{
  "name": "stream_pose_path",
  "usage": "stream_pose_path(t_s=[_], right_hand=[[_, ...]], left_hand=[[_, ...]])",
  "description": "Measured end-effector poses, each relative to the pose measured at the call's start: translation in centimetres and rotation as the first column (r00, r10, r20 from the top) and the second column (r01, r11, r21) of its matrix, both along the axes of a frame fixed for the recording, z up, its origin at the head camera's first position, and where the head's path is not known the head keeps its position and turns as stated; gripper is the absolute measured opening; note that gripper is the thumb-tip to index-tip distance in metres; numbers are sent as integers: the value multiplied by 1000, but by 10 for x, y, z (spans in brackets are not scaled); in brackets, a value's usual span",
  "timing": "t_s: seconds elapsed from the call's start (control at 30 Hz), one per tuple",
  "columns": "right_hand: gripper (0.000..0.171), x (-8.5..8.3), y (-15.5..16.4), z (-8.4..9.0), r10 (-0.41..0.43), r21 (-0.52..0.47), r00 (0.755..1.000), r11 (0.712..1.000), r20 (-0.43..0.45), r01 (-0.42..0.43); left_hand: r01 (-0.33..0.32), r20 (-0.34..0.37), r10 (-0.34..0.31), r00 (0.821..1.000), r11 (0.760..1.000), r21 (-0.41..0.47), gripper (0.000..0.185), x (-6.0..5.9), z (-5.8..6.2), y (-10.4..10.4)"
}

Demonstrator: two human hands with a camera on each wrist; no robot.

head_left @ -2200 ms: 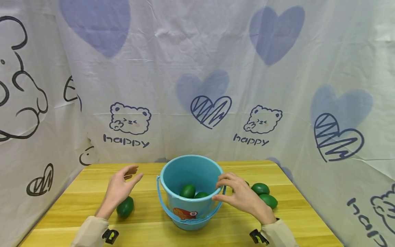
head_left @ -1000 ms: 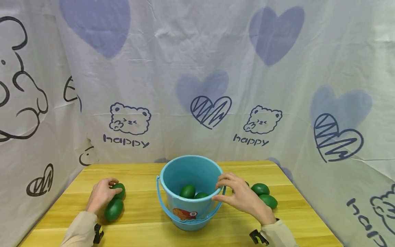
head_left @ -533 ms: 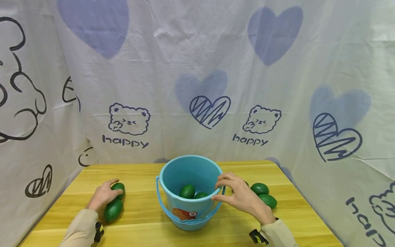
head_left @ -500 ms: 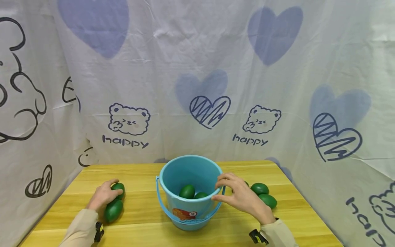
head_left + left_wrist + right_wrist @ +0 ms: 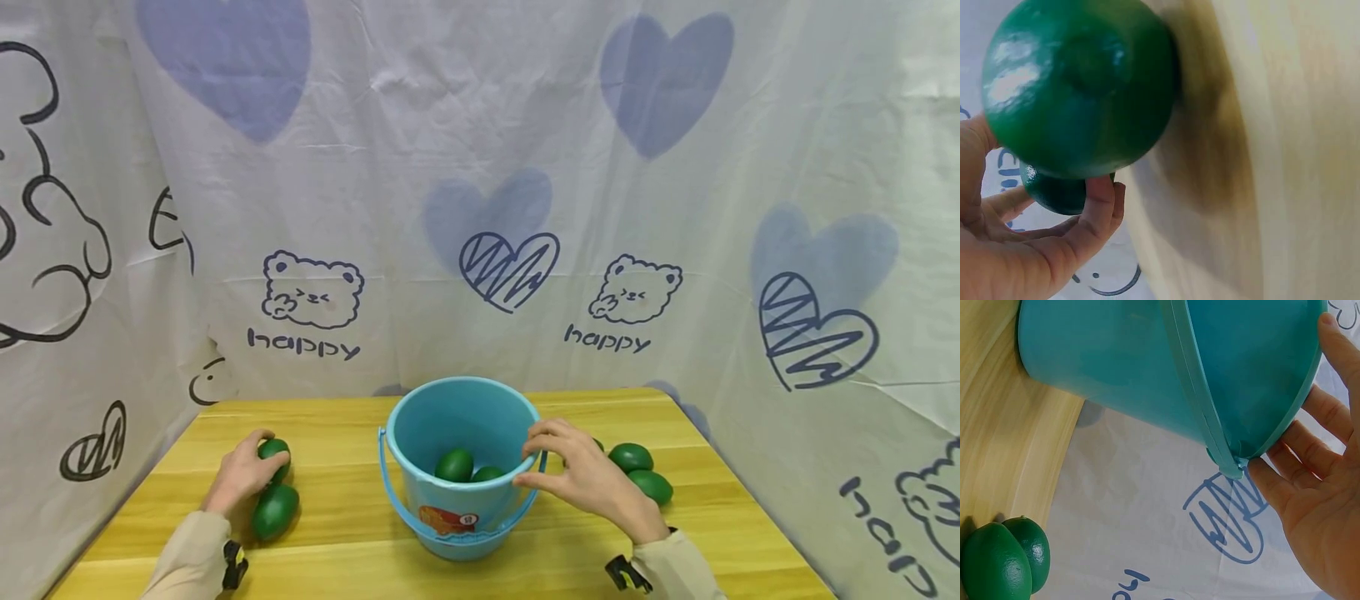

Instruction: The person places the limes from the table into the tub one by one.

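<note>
Head view shows a blue bucket standing upright near the middle of the wooden bench, toward its front edge, with its handle hanging down across the front wall. Inside it lie two green avocados, side by side on the bottom; whether more sit beneath them cannot be told.

At the bucket's right rim rests the right hand, its fingers loosely bent with the tips touching the rim and the thumb against the outer wall; from the right wrist view the fingers meet the rim just where the handle pivots, without closing fully around it. Just behind that hand, toward the right edge of the bench, lies a pair of avocados, touching each other.

Near the left edge, the left hand curls over the far avocado, fingers wrapped around it as the left wrist view confirms. A second avocado lies just beside it, nearer the front edge, against the hand.
</note>
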State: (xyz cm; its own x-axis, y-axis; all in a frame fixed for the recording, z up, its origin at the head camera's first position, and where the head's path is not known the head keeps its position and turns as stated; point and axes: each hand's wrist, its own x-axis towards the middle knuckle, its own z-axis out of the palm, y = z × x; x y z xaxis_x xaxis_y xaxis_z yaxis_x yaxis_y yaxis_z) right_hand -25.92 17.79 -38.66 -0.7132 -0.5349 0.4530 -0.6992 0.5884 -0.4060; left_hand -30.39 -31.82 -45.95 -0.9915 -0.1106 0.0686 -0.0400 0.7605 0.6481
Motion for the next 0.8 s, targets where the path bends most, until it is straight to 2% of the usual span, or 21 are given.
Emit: stream_pose_path(t_s=[0.17, 0.3, 0.53, 0.67, 0.8], right_hand=[[33, 0, 0, 1, -2, -2, 1000, 1000, 8, 2], [31, 1, 0, 2, -5, 1, 1000, 1000, 11, 5], [33, 1, 0, 2, -5, 2, 1000, 1000, 12, 5], [32, 1, 0, 2, -8, 6, 1000, 1000, 9, 8], [31, 1, -1, 1, -8, 4, 1000, 1000, 4, 8]], left_hand=[[-2, -7, 3, 1000, 997, 81, 58, 6, 7, 2], [-11, -42, 13, 999, 998, 59, 59, 9, 12, 3], [-29, -140, 24, 990, 999, -34, 69, 10, 22, 14], [-17, -153, 15, 988, 1000, -13, 70, 12, 28, 24], [-9, -143, 16, 990, 999, 47, 70, 14, 32, 35]])
